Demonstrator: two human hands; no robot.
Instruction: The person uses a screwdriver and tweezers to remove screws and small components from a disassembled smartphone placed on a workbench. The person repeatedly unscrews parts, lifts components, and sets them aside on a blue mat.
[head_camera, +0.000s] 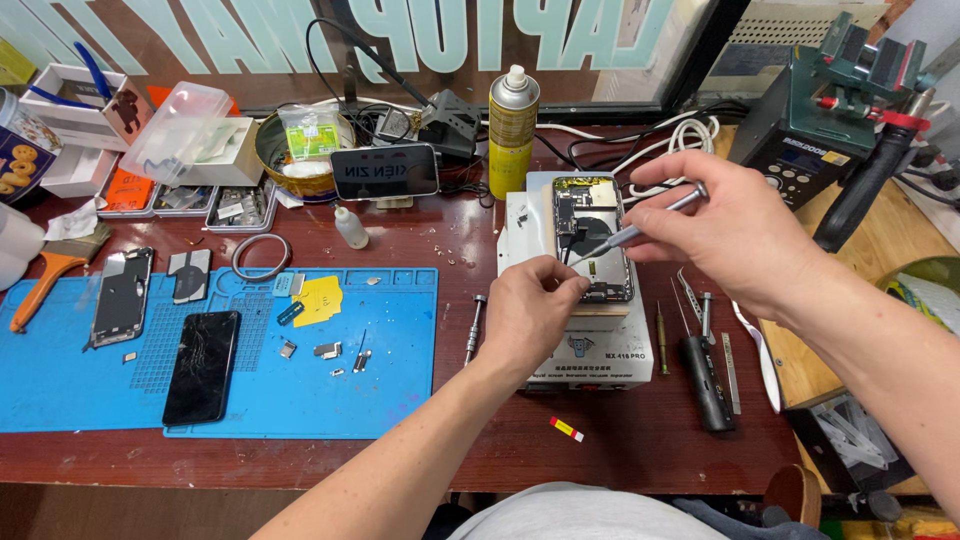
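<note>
An opened phone body (590, 232) lies face up on a white heating plate device (595, 345). My right hand (730, 235) grips a slim grey screwdriver (640, 230), whose tip points down into the phone's insides. My left hand (530, 310) rests on the phone's lower left edge, fingers curled against it, steadying it. Whether it pinches a small part is hidden.
A blue work mat (300, 390) at left carries a cracked black screen (202, 365), another phone part (122, 295) and small metal pieces. A yellow spray can (513, 125) stands behind. Loose screwdrivers and tweezers (700, 350) lie to the right. Parts trays (190, 200) sit at the back left.
</note>
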